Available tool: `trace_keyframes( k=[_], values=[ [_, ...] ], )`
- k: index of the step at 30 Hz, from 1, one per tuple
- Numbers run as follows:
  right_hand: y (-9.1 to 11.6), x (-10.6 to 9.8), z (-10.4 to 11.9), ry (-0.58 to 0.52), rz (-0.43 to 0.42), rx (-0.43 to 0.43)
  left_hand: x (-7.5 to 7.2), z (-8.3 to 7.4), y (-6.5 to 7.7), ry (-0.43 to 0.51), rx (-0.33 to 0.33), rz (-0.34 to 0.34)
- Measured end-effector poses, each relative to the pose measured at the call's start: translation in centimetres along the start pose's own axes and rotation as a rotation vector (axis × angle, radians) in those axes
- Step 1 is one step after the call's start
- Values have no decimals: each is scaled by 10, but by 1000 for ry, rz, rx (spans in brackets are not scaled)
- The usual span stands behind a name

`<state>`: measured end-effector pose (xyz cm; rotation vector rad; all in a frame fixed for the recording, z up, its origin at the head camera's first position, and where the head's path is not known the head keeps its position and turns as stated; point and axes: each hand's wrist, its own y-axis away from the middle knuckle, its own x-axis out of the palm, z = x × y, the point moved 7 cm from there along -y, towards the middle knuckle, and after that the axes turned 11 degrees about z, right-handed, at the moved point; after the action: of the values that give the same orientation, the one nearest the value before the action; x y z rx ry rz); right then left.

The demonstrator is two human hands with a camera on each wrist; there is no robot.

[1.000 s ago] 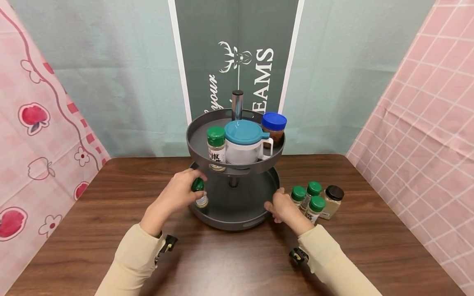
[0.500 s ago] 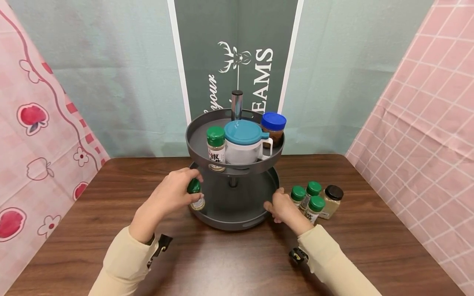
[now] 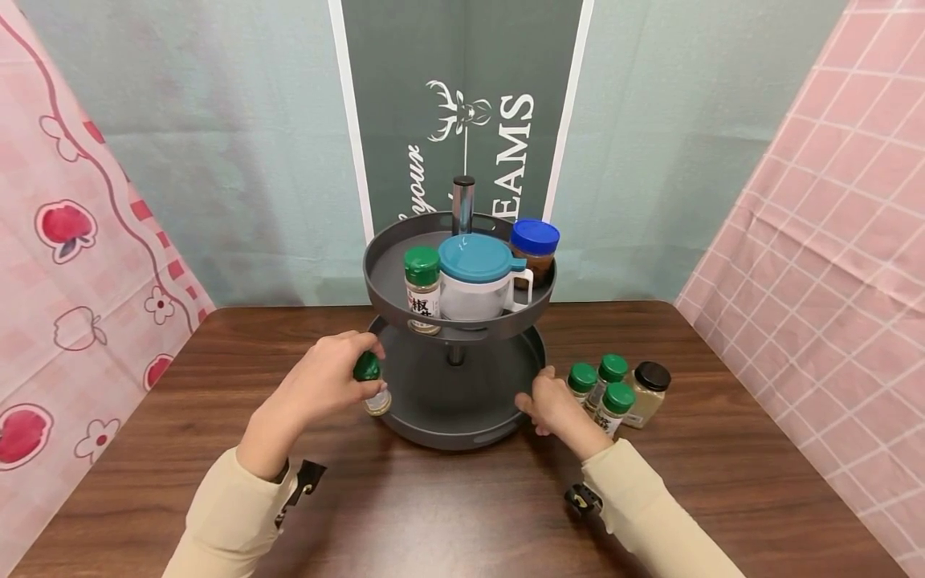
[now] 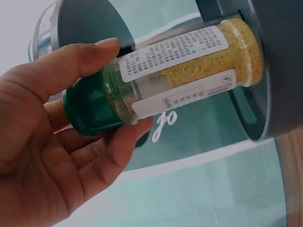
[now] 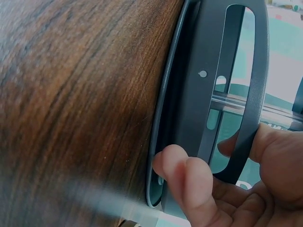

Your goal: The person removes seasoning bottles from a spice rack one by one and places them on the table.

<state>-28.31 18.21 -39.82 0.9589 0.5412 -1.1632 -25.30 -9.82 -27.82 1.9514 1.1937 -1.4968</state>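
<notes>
My left hand [image 3: 323, 376] grips a spice jar [image 4: 189, 66] by its green cap [image 4: 90, 104], thumb on one side and fingers on the other. Yellow granules and a white printed label show in the left wrist view. The jar's base is at the left rim of the lower tray [image 3: 462, 401] of a dark grey two-tier rack. On that tray's right side my right hand [image 3: 555, 403] holds the rim [image 5: 255, 90], its thumb inside beside the handle slot and fingers curled outside. The upper tray [image 3: 393, 297] carries a green-capped spice jar [image 3: 422, 289], a teal-lidded white pot [image 3: 473, 281] and a blue-lidded jar [image 3: 535, 249].
Right of the rack, several green-capped spice jars [image 3: 614, 401] and a black-lidded jar [image 3: 648, 393] stand close together on the wooden table [image 3: 462, 514], beside my right wrist. A chrome post [image 3: 463, 205] rises through the rack. Curtains [image 3: 275, 160] hang behind and at both sides.
My left hand has moved left and slightly toward me with the spice jar, from inside the lower tray to its left rim. My right hand has stayed in place.
</notes>
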Motion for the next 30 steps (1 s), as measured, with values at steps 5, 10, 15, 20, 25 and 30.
trace_keyframes(
  k=[5,10,15,20,25,30],
  values=[
    [2,-2,-2,14,-15,-16,-3,17,6,34,-26,25],
    [3,-3,-3,21,-26,-17,-6,36,15,41,-71,44],
    [1,0,-1,0,-11,-13,-12,60,32,70,-144,60],
    [0,5,2,-20,-6,-23,-13,87,53,69,-222,62],
    [1,3,1,2,-21,-8,-9,105,63,50,-252,70],
    [1,0,-1,6,-25,17,-4,117,68,27,-270,90]
  ],
)
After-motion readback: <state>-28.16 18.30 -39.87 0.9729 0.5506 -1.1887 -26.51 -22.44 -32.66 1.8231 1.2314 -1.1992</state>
